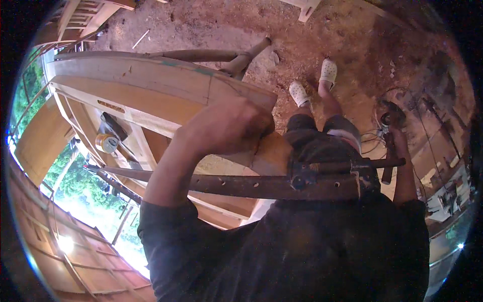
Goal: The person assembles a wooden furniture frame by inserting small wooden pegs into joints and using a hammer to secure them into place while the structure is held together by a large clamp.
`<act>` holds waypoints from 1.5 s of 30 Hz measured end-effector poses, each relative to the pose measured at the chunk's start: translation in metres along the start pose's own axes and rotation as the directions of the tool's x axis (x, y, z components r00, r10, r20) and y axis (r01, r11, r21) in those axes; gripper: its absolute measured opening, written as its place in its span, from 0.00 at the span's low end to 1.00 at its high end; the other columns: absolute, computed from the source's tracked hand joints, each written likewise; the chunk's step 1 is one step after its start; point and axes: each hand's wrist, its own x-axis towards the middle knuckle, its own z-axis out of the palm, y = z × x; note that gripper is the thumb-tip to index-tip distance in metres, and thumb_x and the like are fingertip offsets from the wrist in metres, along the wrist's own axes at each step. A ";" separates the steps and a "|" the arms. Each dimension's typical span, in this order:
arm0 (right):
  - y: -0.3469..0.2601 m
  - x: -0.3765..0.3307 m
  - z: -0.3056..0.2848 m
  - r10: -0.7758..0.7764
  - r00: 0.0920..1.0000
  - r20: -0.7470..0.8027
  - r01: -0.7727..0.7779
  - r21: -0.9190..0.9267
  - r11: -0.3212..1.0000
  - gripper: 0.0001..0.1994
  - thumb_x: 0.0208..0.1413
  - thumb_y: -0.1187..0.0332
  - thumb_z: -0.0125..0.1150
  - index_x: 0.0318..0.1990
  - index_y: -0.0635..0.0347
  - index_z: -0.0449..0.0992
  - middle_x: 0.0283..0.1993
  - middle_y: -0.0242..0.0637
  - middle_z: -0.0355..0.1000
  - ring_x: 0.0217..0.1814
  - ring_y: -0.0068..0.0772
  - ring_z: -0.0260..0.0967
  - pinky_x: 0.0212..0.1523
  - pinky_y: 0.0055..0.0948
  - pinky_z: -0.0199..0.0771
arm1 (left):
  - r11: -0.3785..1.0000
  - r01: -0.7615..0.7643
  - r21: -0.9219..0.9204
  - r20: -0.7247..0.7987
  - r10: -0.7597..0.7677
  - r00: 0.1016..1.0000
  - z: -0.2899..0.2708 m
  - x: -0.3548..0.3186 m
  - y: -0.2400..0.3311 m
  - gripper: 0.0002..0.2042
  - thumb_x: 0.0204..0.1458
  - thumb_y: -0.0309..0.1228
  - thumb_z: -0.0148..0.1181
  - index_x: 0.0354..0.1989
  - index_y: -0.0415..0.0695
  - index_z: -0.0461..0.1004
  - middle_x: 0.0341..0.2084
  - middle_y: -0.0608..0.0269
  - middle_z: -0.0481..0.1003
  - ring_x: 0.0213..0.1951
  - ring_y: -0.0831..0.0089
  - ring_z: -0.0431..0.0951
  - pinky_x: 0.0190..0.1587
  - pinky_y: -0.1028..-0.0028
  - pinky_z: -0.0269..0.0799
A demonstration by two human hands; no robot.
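Note:
A long, dark metal bar clamp (pixel 251 186) with holes along its bar lies across in front of my body, beside a curved wooden structure (pixel 151 95). My left hand (pixel 231 123) is closed in a fist against the near end of its wood; the fingertips and anything in them are hidden. Lower right of that fist shows a short wooden piece (pixel 274 153). On the right, my right hand (pixel 397 136) is closed round the upper end of a dark clamp handle (pixel 387 173), which crosses the screw end of the clamp.
Inside the wooden structure sit a round tin (pixel 106 143) and a dark tool (pixel 113 126). A forked wooden support (pixel 241 59) stands beyond it. Cables and a roundish metal tool (pixel 386 119) are near my right hand. The brown floor (pixel 201 25) is littered with shavings.

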 end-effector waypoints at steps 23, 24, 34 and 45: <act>0.016 -0.023 -0.005 -0.302 0.950 -0.077 0.265 -0.313 0.912 0.13 0.55 0.54 0.60 0.35 0.54 0.74 0.25 0.27 0.68 0.19 0.21 0.64 0.20 0.24 0.64 | 0.961 0.019 0.275 -0.007 -0.018 1.000 0.009 -0.007 0.031 0.05 0.44 0.24 0.56 0.28 0.40 0.78 0.31 0.47 0.78 0.35 0.50 0.79 0.39 0.58 0.76; 0.015 -0.031 -0.006 -0.333 0.940 -0.078 0.299 -0.282 0.912 0.14 0.55 0.54 0.59 0.36 0.54 0.74 0.25 0.27 0.68 0.19 0.21 0.64 0.20 0.24 0.64 | 0.964 -0.010 0.267 -0.022 0.016 1.000 0.011 -0.010 0.037 0.05 0.44 0.24 0.56 0.28 0.40 0.78 0.31 0.47 0.78 0.35 0.50 0.79 0.39 0.58 0.76; 0.085 -0.074 -0.057 -0.301 0.948 -0.104 0.294 -0.076 0.953 0.10 0.56 0.59 0.59 0.31 0.54 0.72 0.20 0.30 0.67 0.19 0.24 0.65 0.18 0.25 0.64 | 0.877 0.206 0.435 -0.379 -0.029 0.925 0.048 -0.046 0.067 0.08 0.42 0.23 0.53 0.28 0.41 0.79 0.28 0.49 0.77 0.32 0.51 0.79 0.38 0.55 0.75; 0.180 -0.198 -0.026 -0.163 0.978 -0.129 0.204 0.436 0.877 0.10 0.55 0.62 0.57 0.37 0.58 0.73 0.25 0.29 0.69 0.20 0.24 0.63 0.20 0.24 0.62 | 0.998 0.047 0.041 -0.936 0.022 0.351 0.101 -0.047 0.074 0.06 0.46 0.24 0.49 0.24 0.39 0.74 0.22 0.58 0.76 0.26 0.65 0.77 0.33 0.71 0.71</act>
